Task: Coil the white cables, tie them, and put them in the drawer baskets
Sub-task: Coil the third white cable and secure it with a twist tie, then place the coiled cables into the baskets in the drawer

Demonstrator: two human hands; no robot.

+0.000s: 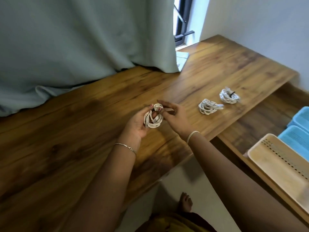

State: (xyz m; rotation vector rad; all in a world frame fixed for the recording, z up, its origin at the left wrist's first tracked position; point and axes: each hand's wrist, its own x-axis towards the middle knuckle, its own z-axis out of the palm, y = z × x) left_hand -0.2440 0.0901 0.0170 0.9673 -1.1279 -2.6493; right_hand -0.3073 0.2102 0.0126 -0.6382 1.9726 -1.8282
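A coiled white cable [154,122] is held just above the wooden table [80,118], gripped by my left hand [138,124] from the left side. My right hand [173,116] pinches the top of the same coil, with the other fingers spread. Two more coiled white cables, each tied with a dark tie, lie on the table to the right: one [209,107] nearer, one [229,96] farther. In the open drawer at the right stand a beige basket [274,163] and blue baskets [296,133].
A grey-green curtain [83,39] hangs over the table's back edge. A window frame [182,22] and a white wall are behind. My bare foot [185,201] is on the white floor below the table's front edge.
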